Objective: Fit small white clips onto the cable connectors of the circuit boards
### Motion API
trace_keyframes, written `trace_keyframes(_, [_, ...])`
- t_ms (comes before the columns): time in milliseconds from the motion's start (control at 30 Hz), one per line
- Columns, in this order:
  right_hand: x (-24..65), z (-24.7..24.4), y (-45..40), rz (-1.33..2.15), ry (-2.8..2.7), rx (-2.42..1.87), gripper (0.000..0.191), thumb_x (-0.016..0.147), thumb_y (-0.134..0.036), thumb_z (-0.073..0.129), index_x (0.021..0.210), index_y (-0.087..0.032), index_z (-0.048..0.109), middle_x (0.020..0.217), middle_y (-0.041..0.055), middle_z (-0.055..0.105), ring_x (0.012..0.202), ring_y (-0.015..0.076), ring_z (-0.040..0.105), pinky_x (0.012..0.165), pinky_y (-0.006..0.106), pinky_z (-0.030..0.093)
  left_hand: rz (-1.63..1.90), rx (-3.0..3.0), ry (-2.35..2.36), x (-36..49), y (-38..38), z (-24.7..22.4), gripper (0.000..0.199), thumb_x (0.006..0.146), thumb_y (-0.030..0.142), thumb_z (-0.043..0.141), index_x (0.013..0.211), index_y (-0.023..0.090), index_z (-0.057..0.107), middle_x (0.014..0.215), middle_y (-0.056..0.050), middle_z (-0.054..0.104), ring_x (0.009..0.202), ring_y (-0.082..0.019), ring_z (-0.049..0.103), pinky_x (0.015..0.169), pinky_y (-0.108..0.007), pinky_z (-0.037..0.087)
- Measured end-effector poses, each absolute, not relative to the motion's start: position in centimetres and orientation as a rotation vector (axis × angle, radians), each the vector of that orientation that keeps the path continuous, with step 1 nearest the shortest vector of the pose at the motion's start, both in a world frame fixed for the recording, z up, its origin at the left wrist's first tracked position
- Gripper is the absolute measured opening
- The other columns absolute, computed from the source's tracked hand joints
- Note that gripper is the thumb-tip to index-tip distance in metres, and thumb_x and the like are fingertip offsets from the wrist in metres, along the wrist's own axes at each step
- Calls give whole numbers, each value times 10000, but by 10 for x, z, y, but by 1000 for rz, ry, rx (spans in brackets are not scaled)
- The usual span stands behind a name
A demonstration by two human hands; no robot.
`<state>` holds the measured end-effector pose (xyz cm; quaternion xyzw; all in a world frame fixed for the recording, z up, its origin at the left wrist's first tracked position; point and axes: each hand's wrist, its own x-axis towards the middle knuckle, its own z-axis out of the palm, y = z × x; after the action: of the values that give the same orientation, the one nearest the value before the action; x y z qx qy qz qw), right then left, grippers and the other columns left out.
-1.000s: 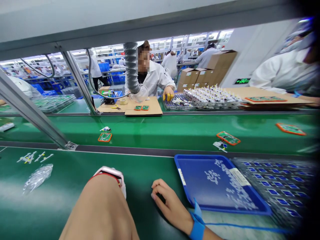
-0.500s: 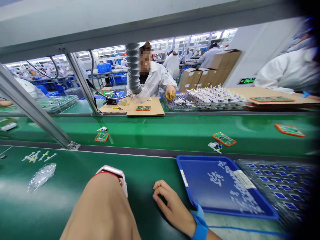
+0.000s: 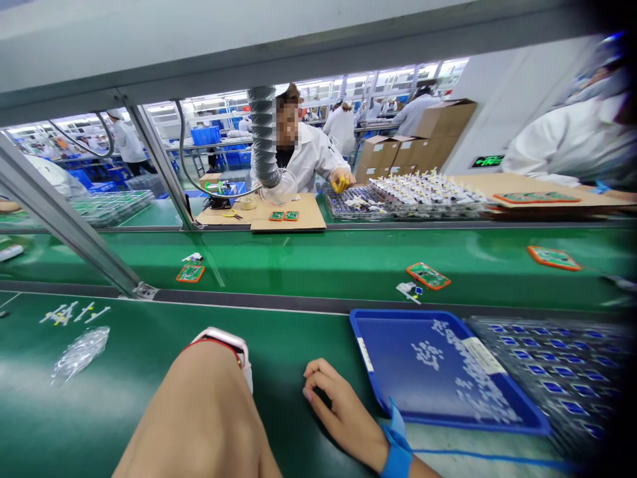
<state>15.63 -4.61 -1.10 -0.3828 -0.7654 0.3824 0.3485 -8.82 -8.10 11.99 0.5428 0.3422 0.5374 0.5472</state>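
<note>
My left forearm (image 3: 199,411) reaches in from the bottom, with a pink-framed watch (image 3: 223,338) and a thin red cord at the wrist. The hand beyond the watch is hidden, fingers included. On the green bench (image 3: 149,332) rests my right hand (image 3: 331,398), its fingers loosely curled and closed with nothing in them. A blue strap (image 3: 397,451) circles that wrist. Just right of this hand is a blue tray (image 3: 393,372) holding scattered small translucent pieces.
A clear tray (image 3: 547,365) of blue-faced parts stands at the right. White sticks (image 3: 62,313) and crumpled clear plastic (image 3: 82,352) lie left. Orange-edged boards (image 3: 428,275) sit on the green belt (image 3: 298,259). Across it, a person (image 3: 311,156) works beside part trays. A metal post (image 3: 74,219) slants left.
The boards and small white parts on the belt have shifted left. The hand of the person opposite has moved slightly. My right hand and left forearm have barely moved.
</note>
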Motion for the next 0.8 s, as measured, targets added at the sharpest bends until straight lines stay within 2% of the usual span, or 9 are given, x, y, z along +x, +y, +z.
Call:
trace_keyframes(167, [156,-13,-46,1007,-1994,-992,152,879,-184,417,743,-194,483,889,50,537,842,149,536,756,288,449,1172,1270,782,-94,-85,116,257,322,623,717,358,425,558,265,18,272,282,-188,430,230,-354,295])
trace_keyframes(400, [157,-13,-46,1040,-2004,-1008,147,882,-181,408,748,-192,468,908,53,528,858,151,528,771,295,438,1224,1311,766,-99,-91,109,230,360,631,710,475,445,638,332,-4,400,359,-216,509,263,-366,342])
trace_keyframes(633, [158,-14,-47,1036,-2002,-1002,144,877,-170,413,748,-193,472,905,52,529,848,148,528,762,291,439,1307,1357,736,-86,-55,109,311,284,688,687,486,457,641,295,-2,325,329,-211,463,261,-375,321])
trace_keyframes(800, [157,-14,-46,1032,-2009,-993,154,883,-174,404,743,-192,466,900,53,528,846,148,529,762,293,442,1309,1485,986,-65,-23,130,202,324,631,658,465,490,629,283,-20,307,380,-260,502,301,-395,304])
